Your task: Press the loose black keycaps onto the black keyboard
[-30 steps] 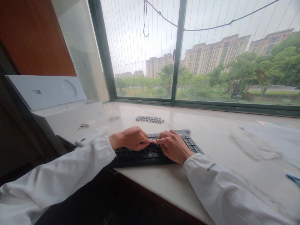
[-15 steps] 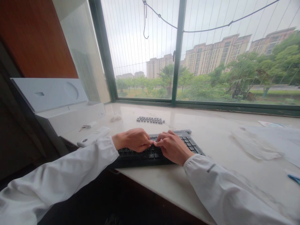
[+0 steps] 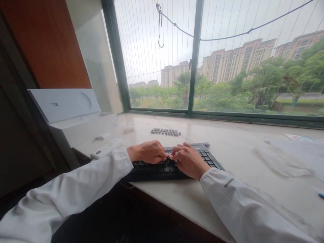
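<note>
A black keyboard (image 3: 152, 176) lies along the front edge of the pale tabletop. Its left part shows bare square sockets, while keycaps sit on the right part. Both hands are over its middle, with their fingertips meeting there. My left hand (image 3: 151, 152) is closed in a pinch, palm down. Opposite it, my right hand (image 3: 189, 161) is closed too, thumb and finger pressed together close to the keys. Whatever lies between the fingertips is too small to make out. Behind the keyboard, loose keycaps (image 3: 165, 132) stand in neat rows.
An open white box (image 3: 83, 130) stands at the left, with a white device (image 3: 107, 149) in front of it. Crumpled clear plastic (image 3: 280, 160) and paper lie at the right, near a blue object (image 3: 321, 195). The window (image 3: 191, 67) closes off the back.
The view has shifted slightly, so everything sits a little further right and lower. Both hands stay pinched over the middle of the keyboard.
</note>
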Demonstrator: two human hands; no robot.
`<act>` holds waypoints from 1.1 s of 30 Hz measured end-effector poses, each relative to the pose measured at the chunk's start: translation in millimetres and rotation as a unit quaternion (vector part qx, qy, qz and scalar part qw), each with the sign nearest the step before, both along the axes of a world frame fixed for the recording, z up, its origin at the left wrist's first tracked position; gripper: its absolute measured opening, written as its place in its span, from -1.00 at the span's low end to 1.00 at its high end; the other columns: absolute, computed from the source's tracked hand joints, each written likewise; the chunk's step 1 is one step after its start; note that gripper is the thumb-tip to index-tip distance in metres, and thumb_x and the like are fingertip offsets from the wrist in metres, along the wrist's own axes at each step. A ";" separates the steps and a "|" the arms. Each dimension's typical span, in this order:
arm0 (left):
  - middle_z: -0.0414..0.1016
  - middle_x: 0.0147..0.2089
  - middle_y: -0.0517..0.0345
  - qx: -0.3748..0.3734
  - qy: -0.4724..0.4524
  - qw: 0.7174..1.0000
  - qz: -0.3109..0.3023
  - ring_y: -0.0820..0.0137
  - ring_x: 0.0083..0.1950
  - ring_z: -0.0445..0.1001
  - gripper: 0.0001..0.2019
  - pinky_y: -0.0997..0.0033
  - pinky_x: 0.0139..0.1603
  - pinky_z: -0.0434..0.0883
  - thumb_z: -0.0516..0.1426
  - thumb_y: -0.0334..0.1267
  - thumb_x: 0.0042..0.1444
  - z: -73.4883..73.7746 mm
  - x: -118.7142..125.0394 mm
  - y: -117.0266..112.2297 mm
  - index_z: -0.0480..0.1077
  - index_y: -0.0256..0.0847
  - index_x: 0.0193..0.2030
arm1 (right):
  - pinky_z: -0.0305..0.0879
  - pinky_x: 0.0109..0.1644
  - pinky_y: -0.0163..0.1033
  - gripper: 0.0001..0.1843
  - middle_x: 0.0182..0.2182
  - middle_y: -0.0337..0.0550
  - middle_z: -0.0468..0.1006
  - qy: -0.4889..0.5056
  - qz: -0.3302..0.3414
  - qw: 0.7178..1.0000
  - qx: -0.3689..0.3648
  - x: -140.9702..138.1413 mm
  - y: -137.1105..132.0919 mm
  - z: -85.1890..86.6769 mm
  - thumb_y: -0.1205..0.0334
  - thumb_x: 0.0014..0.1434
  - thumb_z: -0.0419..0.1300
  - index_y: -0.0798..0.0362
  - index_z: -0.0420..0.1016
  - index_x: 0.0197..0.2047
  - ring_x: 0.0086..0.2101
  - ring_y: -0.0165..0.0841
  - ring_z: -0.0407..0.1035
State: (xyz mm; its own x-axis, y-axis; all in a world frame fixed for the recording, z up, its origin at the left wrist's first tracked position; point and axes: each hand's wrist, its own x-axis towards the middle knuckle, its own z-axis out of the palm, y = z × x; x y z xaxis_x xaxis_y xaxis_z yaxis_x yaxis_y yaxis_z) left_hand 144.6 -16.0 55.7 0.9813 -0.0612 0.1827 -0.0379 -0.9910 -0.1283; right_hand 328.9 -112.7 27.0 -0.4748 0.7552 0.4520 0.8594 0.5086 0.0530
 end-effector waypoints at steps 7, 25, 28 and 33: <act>0.46 -0.55 0.17 -0.031 -0.005 0.999 0.007 0.54 -0.53 0.33 -0.76 0.51 -0.43 0.24 0.05 -0.33 0.15 -0.9 0.2 2.0 0.49 -0.22 -0.48 | -0.03 -0.18 -0.20 -0.67 -0.34 -0.25 0.57 0.039 -0.050 0.998 -0.028 -0.9 0.1 1.9 0.51 0.00 0.08 -0.07 0.59 -0.44 -0.30 -0.38 0.30; 0.49 -0.53 0.10 -0.036 0.020 0.999 0.018 0.52 -0.51 0.36 -0.71 0.54 -0.42 0.24 0.03 -0.28 0.19 -0.6 1.2 3.9 0.49 -0.24 -0.47 | -0.03 -0.18 -0.21 -0.65 -0.36 -0.26 0.56 0.034 -0.017 0.999 -0.022 3.6 1.6 -0.8 0.54 -0.05 0.06 -0.07 0.58 -0.46 -0.30 -0.40 0.28; 0.49 -0.53 0.10 -0.016 0.017 1.000 0.012 0.50 -0.50 0.36 -0.73 0.53 -0.40 0.25 0.02 -0.30 0.18 -2.2 1.3 0.8 0.49 -0.25 -0.46 | -0.02 -0.18 -0.22 -0.64 -0.38 -0.26 0.55 0.034 -0.010 0.999 -0.022 2.6 0.8 0.7 0.54 -0.05 0.05 -0.07 0.59 -0.46 -0.31 -0.40 0.29; 0.46 -0.56 0.11 -0.027 0.007 0.999 0.044 0.54 -0.54 0.26 -0.71 0.53 -0.41 0.21 0.01 -0.30 0.16 -4.1 1.0 -5.8 0.49 -0.28 -0.49 | -0.02 -0.16 -0.22 -0.63 -0.37 -0.26 0.55 0.039 0.006 0.999 -0.028 5.5 3.1 -0.1 0.54 -0.03 0.04 -0.07 0.59 -0.44 -0.30 -0.42 0.32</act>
State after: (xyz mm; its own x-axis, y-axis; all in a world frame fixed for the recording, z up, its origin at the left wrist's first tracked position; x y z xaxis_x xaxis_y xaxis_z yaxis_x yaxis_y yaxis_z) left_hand 145.6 -21.8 51.6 0.9847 0.0356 0.1705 0.0491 -0.9959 -0.0756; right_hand 334.4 -109.6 26.9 -0.4481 0.7754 0.4450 0.8541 0.5183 -0.0431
